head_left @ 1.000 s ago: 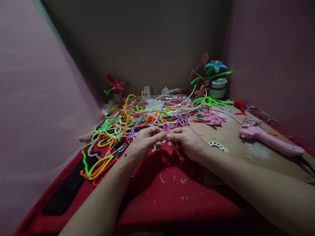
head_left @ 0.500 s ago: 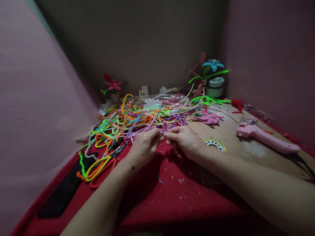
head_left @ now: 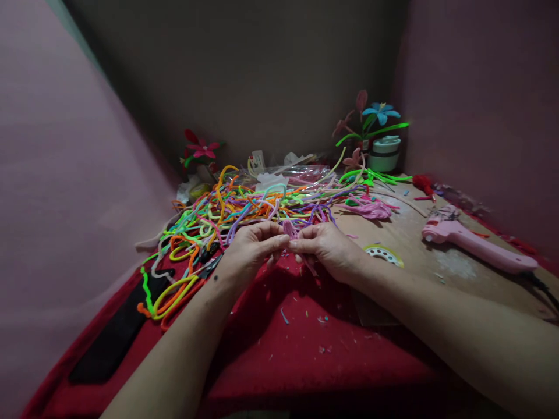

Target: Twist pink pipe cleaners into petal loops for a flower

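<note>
Between my two hands is a small pink pipe-cleaner petal (head_left: 290, 228), its looped end pointing up and a loose tail hanging below my right fingers. My left hand (head_left: 257, 243) pinches its left side with thumb and forefinger. My right hand (head_left: 325, 244) is closed on its lower right side, thumb near the other thumb. Just behind lies a tangled heap of coloured pipe cleaners (head_left: 244, 203). To the right, a bundle of similar pink pieces (head_left: 371, 208) rests on a brown board (head_left: 406, 221).
On the board are a pink hot glue gun (head_left: 480, 244) and a tape roll (head_left: 384, 255). Scissors (head_left: 212, 266) and a black flat object (head_left: 117, 337) lie left on the red cloth (head_left: 305, 355). Pipe-cleaner flowers (head_left: 381, 113) and a lidded pale green container (head_left: 384, 154) stand behind.
My left hand has turned, its thumb now lying along the top against the pink petal. The petal has tilted slightly left. My right hand keeps its pinch.
</note>
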The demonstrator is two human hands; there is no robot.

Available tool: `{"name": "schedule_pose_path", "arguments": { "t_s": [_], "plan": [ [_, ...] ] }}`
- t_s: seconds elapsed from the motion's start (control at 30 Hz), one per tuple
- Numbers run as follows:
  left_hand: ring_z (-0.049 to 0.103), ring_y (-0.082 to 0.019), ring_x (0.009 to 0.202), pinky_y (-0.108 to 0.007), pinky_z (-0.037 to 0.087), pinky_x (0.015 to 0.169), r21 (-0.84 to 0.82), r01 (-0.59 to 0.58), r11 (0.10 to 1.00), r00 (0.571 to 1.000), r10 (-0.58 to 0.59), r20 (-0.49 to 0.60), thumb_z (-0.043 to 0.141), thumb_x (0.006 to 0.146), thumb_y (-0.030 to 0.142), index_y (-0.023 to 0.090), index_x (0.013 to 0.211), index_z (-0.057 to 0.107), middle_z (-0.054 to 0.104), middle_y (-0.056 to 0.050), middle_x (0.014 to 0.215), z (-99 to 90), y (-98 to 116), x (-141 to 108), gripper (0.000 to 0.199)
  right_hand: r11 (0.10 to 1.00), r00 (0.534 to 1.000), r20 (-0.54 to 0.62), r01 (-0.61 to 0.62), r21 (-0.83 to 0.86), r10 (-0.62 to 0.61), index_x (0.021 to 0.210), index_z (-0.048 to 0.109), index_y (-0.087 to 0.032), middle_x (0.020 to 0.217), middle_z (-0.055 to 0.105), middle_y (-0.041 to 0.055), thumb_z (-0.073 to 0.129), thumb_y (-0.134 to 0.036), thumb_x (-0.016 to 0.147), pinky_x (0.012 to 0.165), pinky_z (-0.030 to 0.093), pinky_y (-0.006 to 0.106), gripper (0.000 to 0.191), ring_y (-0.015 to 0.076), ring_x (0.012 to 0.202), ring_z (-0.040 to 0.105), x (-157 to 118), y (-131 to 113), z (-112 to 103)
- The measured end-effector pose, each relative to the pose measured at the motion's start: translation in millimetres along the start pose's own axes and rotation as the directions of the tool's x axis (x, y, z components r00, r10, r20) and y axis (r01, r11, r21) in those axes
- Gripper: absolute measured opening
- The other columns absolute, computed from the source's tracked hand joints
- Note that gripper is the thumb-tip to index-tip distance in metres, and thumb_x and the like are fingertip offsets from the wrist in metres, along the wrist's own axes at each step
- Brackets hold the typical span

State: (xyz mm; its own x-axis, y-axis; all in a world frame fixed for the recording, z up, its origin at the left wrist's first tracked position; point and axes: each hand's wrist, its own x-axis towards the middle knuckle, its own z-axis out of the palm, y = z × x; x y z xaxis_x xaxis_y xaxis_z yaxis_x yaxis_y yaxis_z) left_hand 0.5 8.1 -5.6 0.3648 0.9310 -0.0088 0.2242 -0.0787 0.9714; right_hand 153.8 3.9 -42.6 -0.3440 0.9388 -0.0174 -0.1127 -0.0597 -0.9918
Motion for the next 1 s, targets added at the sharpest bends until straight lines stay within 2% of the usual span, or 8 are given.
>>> {"name": "schedule_pose_path", "arguments": {
  "t_s": [0.17, 0.27, 0.4, 0.53, 0.63, 0.7, 0.87, 1.0],
  "plan": [
    [0.04, -0.007, 0.049, -0.021, 0.031, 0.049, 0.005, -0.015, 1.0, 0.999, 0.015, -0.029, 0.064, 0.068, 0.024, 0.012, 0.061, 0.059, 0.05, 0.003, 0.054, -3.6, -6.3, 1.9, 0.015, 0.982, 0.991, -0.116, 0.049, -0.185, -0.072, 0.046, 0.052, -0.014, 0.034, 0.043, -0.0064, 0.062, -0.018, 0.067, 0.034, 0.02, 0.019, 0.023, 0.0025, 0.03, 0.031, -1.2, -4.6, 5.1],
    [0.043, -0.007, 0.053, -0.021, 0.033, 0.052, -0.003, -0.028, 1.0, 0.999, 0.028, -0.041, 0.066, 0.066, 0.023, 0.011, 0.061, 0.061, 0.053, 0.002, 0.058, -2.5, -6.7, 2.0, 0.013, 0.982, 0.996, -0.072, 0.038, -0.185, -0.052, 0.045, 0.052, -0.014, 0.034, 0.044, -0.0055, 0.062, -0.02, 0.067, 0.034, 0.021, 0.019, 0.025, 0.0033, 0.029, 0.032, -0.4, -5.2, 4.2],
    [0.049, -0.009, 0.057, -0.021, 0.039, 0.057, -0.035, -0.014, 0.999, 1.0, 0.013, -0.019, 0.067, 0.064, 0.02, 0.012, 0.066, 0.065, 0.059, 0.0, 0.063, -0.6, -5.7, 2.2, 0.009, 0.993, 0.999, 0.042, 0.017, -0.12, -0.012, 0.046, 0.054, -0.013, 0.035, 0.047, -0.0037, 0.064, -0.022, 0.066, 0.032, 0.021, 0.02, 0.024, 0.0047, 0.028, 0.033, 2.6, -1.1, -2.2],
    [0.058, -0.014, 0.064, -0.027, 0.045, 0.066, -0.111, 0.026, 0.993, 0.994, -0.014, 0.105, 0.068, 0.063, 0.018, 0.012, 0.076, 0.067, 0.064, -0.003, 0.072, -2.6, -6.7, 1.8, 0.014, 0.996, 0.988, 0.149, -0.032, -0.082, 0.044, 0.049, 0.058, -0.012, 0.037, 0.051, -0.0024, 0.068, -0.024, 0.064, 0.031, 0.025, 0.02, 0.022, 0.0053, 0.028, 0.037, 3.8, 1.5, -7.5],
    [0.061, -0.018, 0.067, -0.032, 0.048, 0.069, -0.141, 0.092, 0.986, 0.968, -0.055, 0.247, 0.067, 0.064, 0.018, 0.012, 0.08, 0.067, 0.065, -0.006, 0.073, -6.5, -7.9, 0.7, 0.017, 0.994, 0.964, 0.244, -0.097, -0.046, 0.105, 0.056, 0.062, -0.01, 0.043, 0.056, -0.0018, 0.069, -0.022, 0.062, 0.032, 0.029, 0.018, 0.015, 0.0047, 0.03, 0.039, 2.0, -0.6, -8.3],
    [0.062, -0.02, 0.067, -0.034, 0.049, 0.068, -0.14, 0.128, 0.982, 0.952, -0.082, 0.295, 0.066, 0.065, 0.018, 0.011, 0.08, 0.066, 0.065, -0.006, 0.07, -8.5, -8.3, 0.1, 0.017, 0.991, 0.948, 0.29, -0.119, -0.056, 0.13, 0.058, 0.063, -0.01, 0.044, 0.057, -0.0018, 0.068, -0.019, 0.062, 0.033, 0.03, 0.017, 0.011, 0.0045, 0.031, 0.04, 0.2, -3.1, -8.0],
    [0.062, -0.018, 0.064, -0.03, 0.048, 0.065, -0.116, 0.145, 0.983, 0.957, -0.109, 0.269, 0.068, 0.064, 0.018, 0.011, 0.07, 0.064, 0.065, -0.006, 0.066, -8.5, -8.0, 0.9, 0.01, 0.991, 0.946, 0.309, -0.071, -0.11, 0.102, 0.054, 0.062, -0.011, 0.045, 0.057, -0.0017, 0.068, -0.021, 0.064, 0.033, 0.031, 0.018, 0.015, 0.0044, 0.033, 0.04, -0.8, -6.3, -8.9],
    [0.059, -0.014, 0.059, -0.027, 0.046, 0.062, -0.105, 0.123, 0.987, 0.977, -0.101, 0.187, 0.069, 0.064, 0.02, 0.012, 0.068, 0.066, 0.064, -0.004, 0.064, -6.1, -9.3, 2.9, 0.01, 0.991, 0.957, 0.275, -0.057, -0.118, 0.088, 0.054, 0.061, -0.011, 0.043, 0.056, -0.0016, 0.07, -0.026, 0.064, 0.032, 0.028, 0.019, 0.02, 0.0044, 0.032, 0.039, 2.5, -3.2, -10.3]
  ]
}}
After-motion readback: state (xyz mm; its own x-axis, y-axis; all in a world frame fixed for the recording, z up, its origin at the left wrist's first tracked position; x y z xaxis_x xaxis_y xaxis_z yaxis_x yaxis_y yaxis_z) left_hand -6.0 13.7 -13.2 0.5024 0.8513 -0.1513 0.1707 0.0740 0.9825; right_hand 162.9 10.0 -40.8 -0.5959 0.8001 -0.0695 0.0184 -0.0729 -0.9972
